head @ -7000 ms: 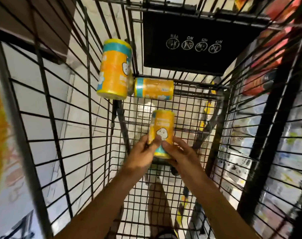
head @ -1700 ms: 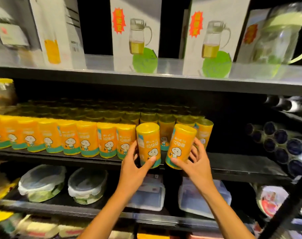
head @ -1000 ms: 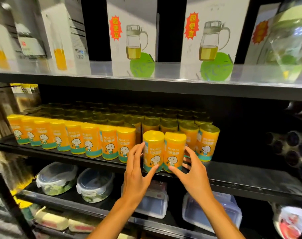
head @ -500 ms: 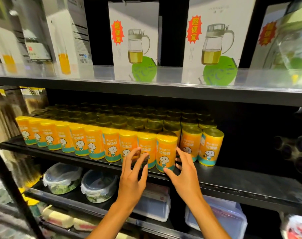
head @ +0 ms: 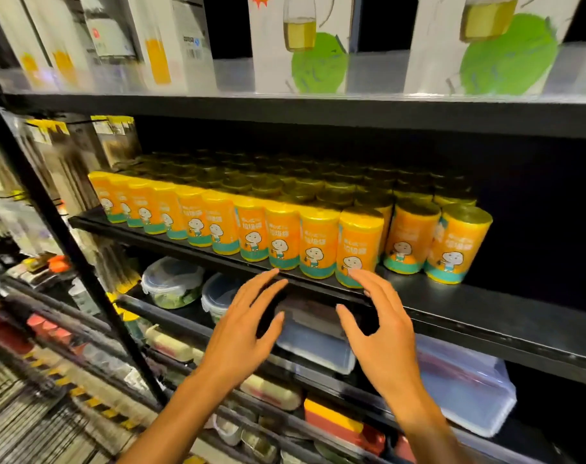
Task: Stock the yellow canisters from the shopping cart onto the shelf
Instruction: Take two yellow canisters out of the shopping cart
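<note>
Several yellow canisters with a cartoon figure and a teal band stand upright in rows on the black shelf [head: 469, 313]. The front row ends on the right with one canister [head: 358, 249] beside another [head: 318, 244]; two more [head: 455, 244] stand further right, set back. My left hand [head: 248, 333] hovers just below the shelf edge with fingers straight, holding nothing. My right hand [head: 382, 329] floats in front of the shelf edge, fingers loosely spread, fingertips near the base of the rightmost front canister. The shopping cart is out of view.
White boxes picturing a glass jug [head: 301, 41] stand on the shelf above. Below are lidded food containers [head: 172, 283] and flat plastic boxes [head: 465, 386]. A black upright post [head: 50, 216] runs down at left. The canister shelf's right part is bare.
Both hands have let go of the two canisters and drawn back below the shelf edge. The two canisters now stand in line with the front row. The view has shifted left and closer.
</note>
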A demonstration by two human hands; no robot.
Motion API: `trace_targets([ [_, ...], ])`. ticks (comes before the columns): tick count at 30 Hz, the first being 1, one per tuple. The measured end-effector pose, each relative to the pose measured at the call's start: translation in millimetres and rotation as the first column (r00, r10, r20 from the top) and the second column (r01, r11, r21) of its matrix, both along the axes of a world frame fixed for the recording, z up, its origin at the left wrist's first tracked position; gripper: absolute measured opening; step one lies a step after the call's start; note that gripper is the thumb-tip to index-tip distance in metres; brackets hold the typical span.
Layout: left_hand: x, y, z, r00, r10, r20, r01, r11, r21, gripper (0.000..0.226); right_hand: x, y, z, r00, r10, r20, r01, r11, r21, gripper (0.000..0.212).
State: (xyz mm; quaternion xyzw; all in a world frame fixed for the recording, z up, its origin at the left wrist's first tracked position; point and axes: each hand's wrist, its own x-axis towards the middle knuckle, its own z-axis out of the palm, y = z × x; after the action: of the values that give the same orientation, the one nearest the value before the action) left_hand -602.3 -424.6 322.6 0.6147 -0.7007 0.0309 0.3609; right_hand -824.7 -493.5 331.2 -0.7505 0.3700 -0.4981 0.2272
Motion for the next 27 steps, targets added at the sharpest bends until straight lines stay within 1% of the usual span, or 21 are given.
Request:
trace_targets([
  [4,35.6,59.8,-24.2,0.999,0.049,0.018,-0.050,0.995,0.081,0.052,32.2,30.3,-30.4,0.963,0.246,-0.111,-0.235,0.967,0.097,0.047],
  [6,58.2,97.4,-47.6,0.996,0.094,-0.008,-0.092,0.986,0.136,0.053,53.9,46.7,-57.1,0.923,0.336,-0.188,-0.313,0.939,0.144,0.045],
  [8,82.4,137.8,-76.3,0.983,0.174,-0.055,-0.157,0.961,0.227,0.056,78.1,66.0,-88.6,0.876,0.415,-0.245,-0.374,0.906,0.197,0.045],
  [11,118.4,193.4,-122.5,0.951,0.304,-0.053,-0.273,0.908,0.317,0.063,118.3,93.2,-126.8,0.794,0.499,-0.348,-0.404,0.860,0.311,0.052],
  [14,151.1,250.1,-171.6,0.910,0.408,-0.072,-0.337,0.831,0.443,0.072,155.3,124.9,-163.7,0.714,0.550,-0.435,-0.347,0.816,0.462,0.058],
  [16,170.0,289.6,-201.2,0.874,0.482,-0.068,-0.382,0.766,0.517,0.075,180.7,146.2,-186.8,0.642,0.605,-0.471,-0.367,0.782,0.503,0.062],
  [18,182.7,328.9,-226.9,0.823,0.561,-0.089,-0.428,0.715,0.553,0.074,205.4,168.1,-210.4,0.556,0.669,-0.494,-0.383,0.733,0.562,0.063],
  [20,187.0,363.5,-246.6,0.779,0.621,-0.087,-0.466,0.666,0.583,0.075,226.2,187.5,-230.5,0.506,0.707,-0.495,-0.366,0.695,0.619,0.063],
  [22,191.7,395.9,-260.9,0.725,0.678,-0.123,-0.468,0.615,0.635,0.083,245.6,205.6,-247.1,0.434,0.745,-0.506,-0.392,0.662,0.639,0.058],
  [24,196.5,422.4,-276.5,0.662,0.730,-0.168,-0.455,0.570,0.684,0.093,257.7,217.9,-257.7,0.350,0.809,-0.471,-0.408,0.585,0.701,0.054],
  [27,204.6,460.3,-295.1,0.560,0.807,-0.187,-0.445,0.483,0.754,0.104,282.7,227.8,-270.8,0.234,0.842,-0.487,-0.400,0.539,0.741,0.060],
])
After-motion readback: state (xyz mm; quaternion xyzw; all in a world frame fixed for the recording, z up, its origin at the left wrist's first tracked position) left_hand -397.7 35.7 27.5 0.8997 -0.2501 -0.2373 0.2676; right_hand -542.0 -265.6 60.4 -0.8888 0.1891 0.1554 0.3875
